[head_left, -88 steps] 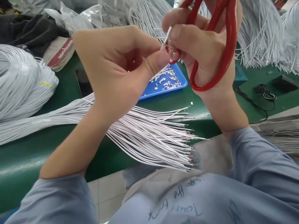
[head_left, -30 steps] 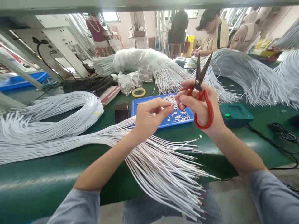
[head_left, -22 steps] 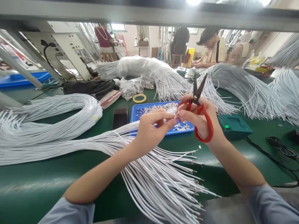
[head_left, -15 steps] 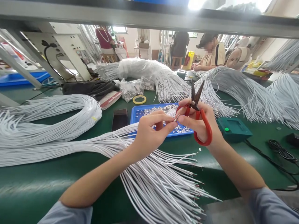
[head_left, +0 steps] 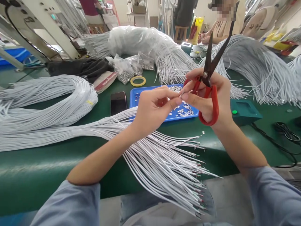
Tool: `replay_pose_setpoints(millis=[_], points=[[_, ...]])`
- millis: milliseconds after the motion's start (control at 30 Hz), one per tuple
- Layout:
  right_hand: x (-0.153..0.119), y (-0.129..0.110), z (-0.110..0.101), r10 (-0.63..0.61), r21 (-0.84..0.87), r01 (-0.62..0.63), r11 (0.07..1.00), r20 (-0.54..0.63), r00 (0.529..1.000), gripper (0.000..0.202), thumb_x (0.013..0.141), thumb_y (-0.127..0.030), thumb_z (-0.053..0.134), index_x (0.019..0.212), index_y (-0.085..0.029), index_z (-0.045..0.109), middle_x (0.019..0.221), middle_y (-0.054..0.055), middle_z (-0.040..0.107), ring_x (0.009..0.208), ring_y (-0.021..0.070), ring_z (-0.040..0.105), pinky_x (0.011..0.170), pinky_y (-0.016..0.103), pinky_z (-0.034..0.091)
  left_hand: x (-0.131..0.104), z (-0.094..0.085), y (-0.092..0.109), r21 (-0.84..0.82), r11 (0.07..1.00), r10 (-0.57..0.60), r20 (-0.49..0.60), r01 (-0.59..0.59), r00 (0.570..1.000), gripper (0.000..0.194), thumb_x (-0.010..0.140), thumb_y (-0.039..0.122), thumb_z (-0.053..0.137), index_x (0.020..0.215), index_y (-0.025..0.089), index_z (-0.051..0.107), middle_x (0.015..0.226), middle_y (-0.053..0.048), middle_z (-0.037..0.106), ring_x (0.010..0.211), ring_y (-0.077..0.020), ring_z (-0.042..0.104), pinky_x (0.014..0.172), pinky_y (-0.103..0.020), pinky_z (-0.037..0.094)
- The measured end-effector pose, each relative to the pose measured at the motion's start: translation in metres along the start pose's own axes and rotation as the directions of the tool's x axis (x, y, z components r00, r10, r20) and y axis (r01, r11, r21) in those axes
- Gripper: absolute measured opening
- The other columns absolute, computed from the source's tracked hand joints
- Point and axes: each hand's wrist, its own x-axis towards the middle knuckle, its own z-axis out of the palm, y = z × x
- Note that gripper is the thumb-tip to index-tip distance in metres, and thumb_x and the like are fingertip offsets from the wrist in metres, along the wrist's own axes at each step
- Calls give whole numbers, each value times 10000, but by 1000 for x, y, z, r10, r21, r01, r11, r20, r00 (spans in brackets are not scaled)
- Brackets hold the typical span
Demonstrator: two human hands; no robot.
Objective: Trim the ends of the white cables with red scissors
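Red-handled scissors (head_left: 207, 77) hang on my right hand (head_left: 211, 100), blades apart and pointing up. Its thumb and fingertips meet those of my left hand (head_left: 156, 108) at a small cable end (head_left: 182, 94). My left hand pinches this end, whose details are too small to make out. Under both hands lies a blue tray (head_left: 168, 118) with many small metal pieces. A fan of white cables (head_left: 162, 160) with stripped, coloured tips spreads below my left hand and forearm.
A looped cable bundle (head_left: 80, 94) lies left, near a black phone (head_left: 118, 103). Yellow tape (head_left: 138, 81), bags of metal parts (head_left: 127, 69) and a plastic-wrapped bundle (head_left: 136, 39) are behind. A green device (head_left: 246, 111) stands right; a person (head_left: 225, 25) sits across.
The view has tilted downward and come closer. The scissors' blades now appear larger and higher in the picture, while both hands stay together at the cable end.
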Motion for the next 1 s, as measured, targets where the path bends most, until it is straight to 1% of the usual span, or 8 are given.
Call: replay_pose_setpoints(millis=[100, 167, 233, 333, 467, 700, 867, 1000], points=[[0, 1, 1, -37, -60, 35, 998, -32, 999, 262, 716, -209, 766, 946, -244, 647, 683, -69, 693, 640, 92, 651, 592, 244, 534, 2, -1, -3, 1, 1000, 3, 53, -3, 999, 184, 864, 308, 646, 756, 175, 712, 618, 3, 621, 515, -68, 501, 459, -223, 379], [0, 1, 3, -61, -118, 52, 992, -67, 996, 268, 724, -170, 743, 959, -249, 642, 689, -70, 684, 655, 94, 656, 592, 240, 535, 2, -1, -4, 52, 998, 46, 11, -47, 999, 136, 848, 248, 661, 748, 172, 711, 624, 6, 633, 521, -63, 500, 449, -210, 367], [-1, 1, 4, -122, -179, 104, 978, -92, 988, 287, 718, -130, 728, 966, -247, 642, 720, -62, 684, 677, 100, 662, 607, 247, 537, 2, -1, -6, 102, 990, 105, -45, -100, 993, 97, 827, 201, 675, 740, 178, 712, 631, 12, 641, 532, -58, 497, 445, -201, 356], [-4, -2, 7, -181, -259, 147, 955, -112, 977, 279, 725, -153, 736, 965, -256, 637, 770, -44, 693, 722, 123, 667, 622, 278, 528, 0, 0, -7, 145, 982, 135, -85, -122, 987, 91, 814, 185, 679, 730, 193, 712, 624, 24, 629, 533, -59, 488, 452, -204, 362], [-8, -6, 8, -134, -306, 87, 948, -136, 982, 252, 761, -232, 737, 981, -282, 626, 822, -21, 688, 796, 161, 665, 638, 317, 506, 0, 0, -6, 162, 983, 95, -81, -81, 992, 114, 818, 214, 674, 708, 200, 701, 618, 25, 617, 532, -69, 494, 460, -219, 378], [-9, -7, 8, -77, -316, 42, 948, -97, 992, 231, 764, -213, 716, 965, -281, 625, 771, -37, 672, 715, 148, 644, 664, 333, 539, -1, -1, -3, 217, 973, 93, -86, -73, 992, 184, 831, 318, 678, 687, 206, 694, 605, 17, 610, 526, -73, 490, 469, -234, 382], [-9, -7, 5, -46, -263, 23, 965, -82, 996, 259, 741, -152, 721, 963, -265, 648, 738, -46, 671, 666, 120, 625, 650, 308, 532, -1, 0, -3, 237, 967, 121, -84, -99, 989, 171, 821, 285, 685, 679, 191, 690, 612, 19, 615, 514, -67, 479, 474, -230, 378], [-9, -2, 4, -32, -246, 13, 969, -74, 997, 267, 739, -216, 752, 977, -269, 642, 740, -41, 656, 641, 120, 605, 584, 298, 501, -1, -2, -5, 187, 977, 113, -42, -103, 993, 126, 826, 229, 676, 713, 176, 699, 608, 13, 610, 533, -71, 493, 487, -219, 401]])
